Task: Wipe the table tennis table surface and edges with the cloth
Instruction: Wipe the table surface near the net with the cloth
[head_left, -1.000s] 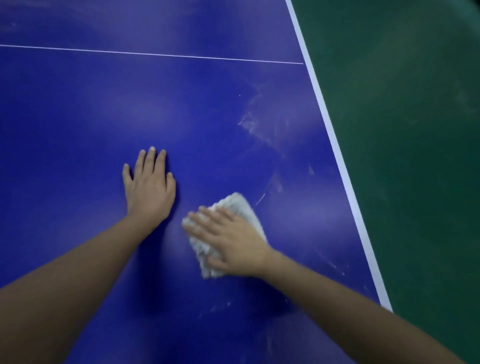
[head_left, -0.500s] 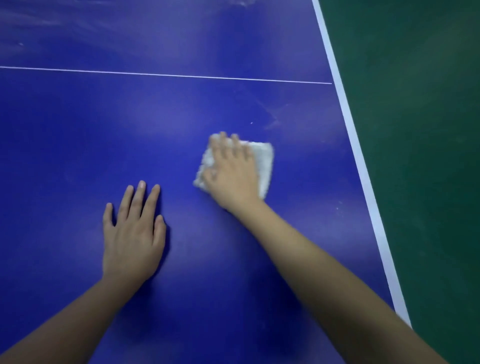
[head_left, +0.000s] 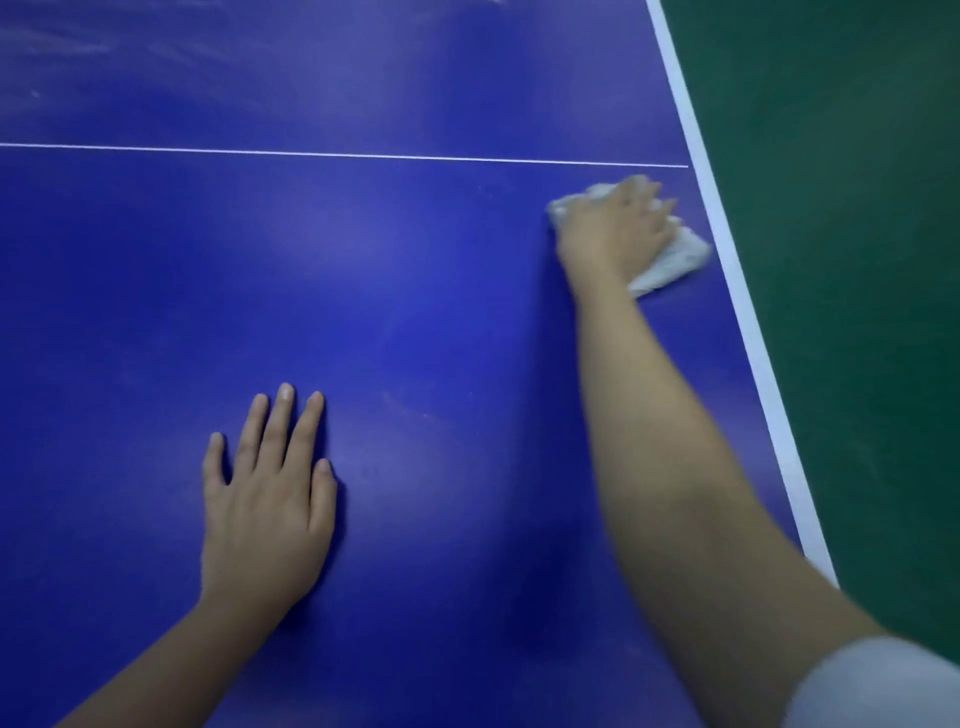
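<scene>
The blue table tennis table (head_left: 415, 270) fills most of the view. My right hand (head_left: 615, 228) presses a white cloth (head_left: 670, 262) flat on the surface at the far right, close to the white edge stripe (head_left: 737, 291) and just below the thin white centre line (head_left: 337, 154). The hand and cloth are blurred. Most of the cloth lies hidden under my palm and fingers. My left hand (head_left: 267, 499) rests flat on the table at the lower left, fingers spread, holding nothing.
Green floor (head_left: 841, 260) lies beyond the table's right edge. Faint smears show on the far half of the table (head_left: 156, 47) at the top left.
My right hand has swept the cloth away from me and to the right, from beside my left hand to the white edge stripe. The left hand stays planted on the table.
</scene>
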